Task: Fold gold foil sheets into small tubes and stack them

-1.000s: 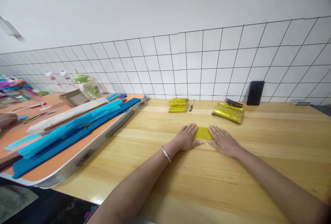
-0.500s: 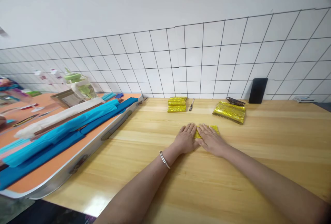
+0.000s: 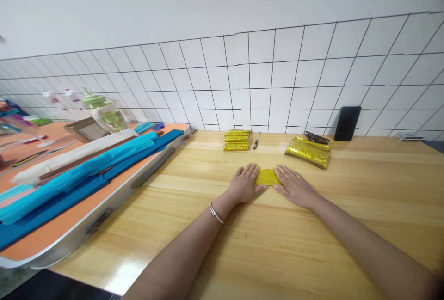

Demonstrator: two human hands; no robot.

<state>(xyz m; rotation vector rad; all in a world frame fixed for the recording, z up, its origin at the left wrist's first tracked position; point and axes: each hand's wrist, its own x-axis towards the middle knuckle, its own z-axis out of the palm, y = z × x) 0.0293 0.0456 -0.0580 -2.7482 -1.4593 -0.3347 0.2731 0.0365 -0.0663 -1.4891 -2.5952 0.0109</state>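
- Left hand (image 3: 243,183) and right hand (image 3: 294,186) lie flat and apart, fingers straight, at nine and three o'clock on a gold foil piece (image 3: 267,177).
- Gold strips (image 3: 236,141) between ten and eleven; pen (image 3: 256,141) between eleven and twelve.
- Gold bundle (image 3: 307,153) at two; black slab (image 3: 347,123) beyond.
- Cardboard box (image 3: 83,130) between nine and ten, its print too blurred to read.

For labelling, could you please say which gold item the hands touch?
The flat piece between left hand and right hand; the ridged stack and folded bundle lie untouched.
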